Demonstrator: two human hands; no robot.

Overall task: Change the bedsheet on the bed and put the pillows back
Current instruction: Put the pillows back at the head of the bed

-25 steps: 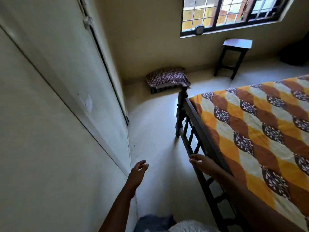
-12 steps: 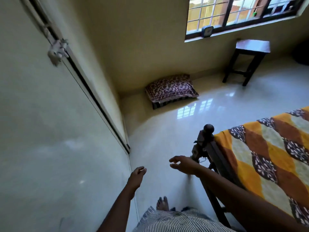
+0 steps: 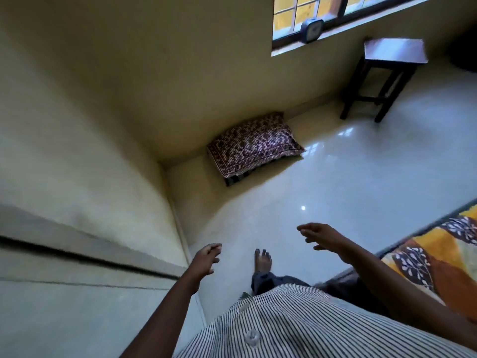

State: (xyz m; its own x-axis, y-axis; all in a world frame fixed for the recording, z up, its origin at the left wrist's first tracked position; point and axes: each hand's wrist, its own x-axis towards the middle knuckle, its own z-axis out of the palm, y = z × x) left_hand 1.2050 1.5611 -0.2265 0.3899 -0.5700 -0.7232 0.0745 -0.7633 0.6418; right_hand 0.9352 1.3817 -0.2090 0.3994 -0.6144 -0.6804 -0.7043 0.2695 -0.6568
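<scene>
A dark patterned pillow (image 3: pixel 254 146) lies on the floor in the corner against the far wall, on top of a second striped one of which only an edge shows. The bed's corner, covered by an orange, brown and white leaf-print bedsheet (image 3: pixel 438 257), fills the lower right. My left hand (image 3: pixel 206 258) hangs in the air near the left wall, fingers loosely curled, holding nothing. My right hand (image 3: pixel 324 239) reaches forward over the floor with fingers spread, also holding nothing. Both hands are well short of the pillow.
A dark wooden stool (image 3: pixel 384 76) stands by the far wall under the window. A small clock (image 3: pixel 311 29) sits on the window sill. A pale wall with a door (image 3: pixel 77 254) runs close on my left. My bare foot (image 3: pixel 262 260) is on the glossy floor.
My right hand has let go of the bed's footboard rail and moved out over the floor. I have walked past the bed corner toward the pillows, which look nearer.
</scene>
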